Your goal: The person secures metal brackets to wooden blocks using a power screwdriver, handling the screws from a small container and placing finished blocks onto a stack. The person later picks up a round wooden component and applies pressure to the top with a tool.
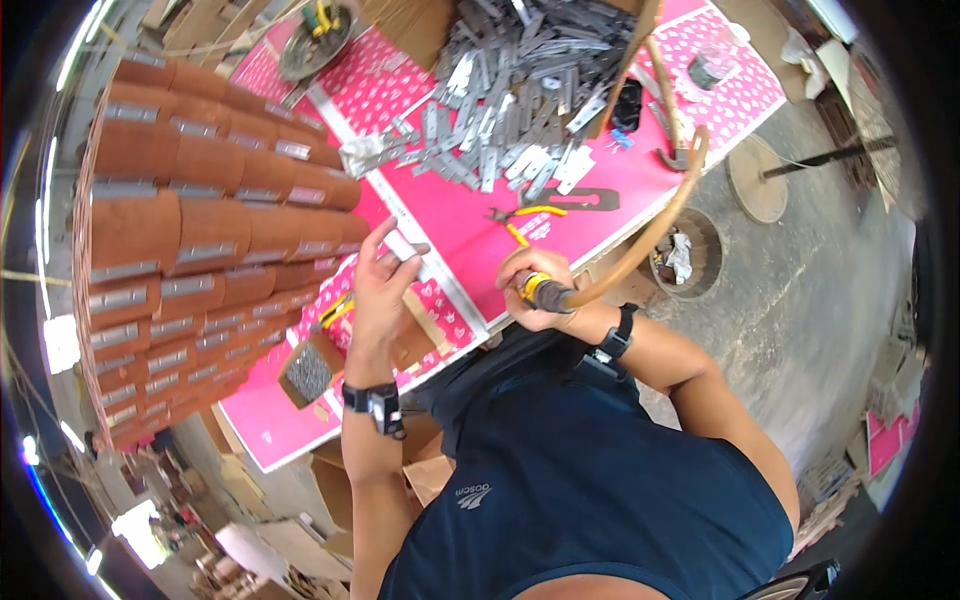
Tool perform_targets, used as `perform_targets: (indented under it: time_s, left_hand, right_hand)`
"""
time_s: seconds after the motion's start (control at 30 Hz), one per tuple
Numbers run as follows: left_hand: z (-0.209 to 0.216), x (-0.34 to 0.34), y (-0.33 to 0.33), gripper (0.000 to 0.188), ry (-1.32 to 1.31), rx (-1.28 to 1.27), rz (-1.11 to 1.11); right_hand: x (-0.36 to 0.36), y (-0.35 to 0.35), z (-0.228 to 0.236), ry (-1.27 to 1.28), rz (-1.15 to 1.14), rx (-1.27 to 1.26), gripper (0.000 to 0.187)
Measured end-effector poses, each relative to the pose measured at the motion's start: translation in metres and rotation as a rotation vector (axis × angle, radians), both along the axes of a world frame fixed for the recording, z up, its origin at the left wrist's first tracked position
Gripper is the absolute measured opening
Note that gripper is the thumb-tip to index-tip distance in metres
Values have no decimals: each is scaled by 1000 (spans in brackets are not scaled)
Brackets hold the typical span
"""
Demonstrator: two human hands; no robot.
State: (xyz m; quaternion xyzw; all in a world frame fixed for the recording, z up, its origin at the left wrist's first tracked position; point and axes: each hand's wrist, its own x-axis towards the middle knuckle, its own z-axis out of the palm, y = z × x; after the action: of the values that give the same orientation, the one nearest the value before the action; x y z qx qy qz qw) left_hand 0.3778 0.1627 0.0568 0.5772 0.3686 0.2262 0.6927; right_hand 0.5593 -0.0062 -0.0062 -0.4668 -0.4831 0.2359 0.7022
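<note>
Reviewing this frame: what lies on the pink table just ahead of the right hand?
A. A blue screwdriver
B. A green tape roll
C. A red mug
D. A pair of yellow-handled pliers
D. Yellow-handled pliers lie on the pink table just beyond the right hand, which grips a tool on a curved hose.

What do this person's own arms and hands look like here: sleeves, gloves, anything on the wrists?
Both forearms are bare, with no sleeves reaching them and no gloves on either hand. The left hand has a black strap with a small black boxy unit at its wrist. The right hand has a black wristband, watch-like. A dark navy sleeveless top covers the torso.
</note>
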Motion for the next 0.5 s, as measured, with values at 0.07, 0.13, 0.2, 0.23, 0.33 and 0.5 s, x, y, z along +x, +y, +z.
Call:
perform_targets:
  time_s: [0.07, 0.13, 0.2, 0.23, 0.33, 0.5]
  left_hand:
    - [8, -45, -3, 56, 46, -6, 85]
    - [10, -85, -10, 51, -71, -137, 279]
    - [7, -112, -19, 51, -48, -149, 332]
    - [3, -123, -23, 50, -29, -165, 360]
    - [-18, -137, -29, 49, 26, -1, 364]
    - [-33, -126, -27, 48, 118, 186, 320]
  right_hand:
    - [2, 0, -3, -48, 5, -22, 28]
    - [0, 3, -4, -56, 41, -24, 28]
    - [-3, 4, -3, -85, 21, -35, 28]
    - [-5, 4, -1, -87, 45, -31, 28]
    - [-10, 6, 2, -50, 57, -73, 31]
    - [-17, 9, 9, -121, 55, -52, 33]
